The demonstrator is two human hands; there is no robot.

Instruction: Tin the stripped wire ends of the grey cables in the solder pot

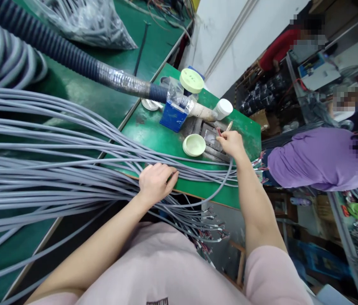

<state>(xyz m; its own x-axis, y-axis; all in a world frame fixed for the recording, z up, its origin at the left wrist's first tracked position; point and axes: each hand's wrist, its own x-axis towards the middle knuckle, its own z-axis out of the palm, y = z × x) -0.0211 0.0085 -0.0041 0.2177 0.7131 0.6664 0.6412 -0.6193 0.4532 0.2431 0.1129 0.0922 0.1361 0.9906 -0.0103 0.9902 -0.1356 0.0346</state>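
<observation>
My right hand [232, 144] is closed around a grey cable [226, 178] near its end. Thin coloured wire ends [219, 132] stick out past the fingers, over a square metal pot [212, 139] with a shiny grey surface. The cable loops down from this hand and back left. My left hand [156, 182] lies on a bundle of grey cables [118, 144], its fingers curled over them and the fingertips partly hidden. A pale green round tub [194, 145] stands beside the metal pot, between the two hands.
A black corrugated hose [71, 55] ends at a nozzle by a blue box [173, 116]. A pale green lid [191, 80] and white cup [224, 109] stand behind. Stripped cable ends [207, 231] hang below the table edge. A person in purple [318, 159] is at the right.
</observation>
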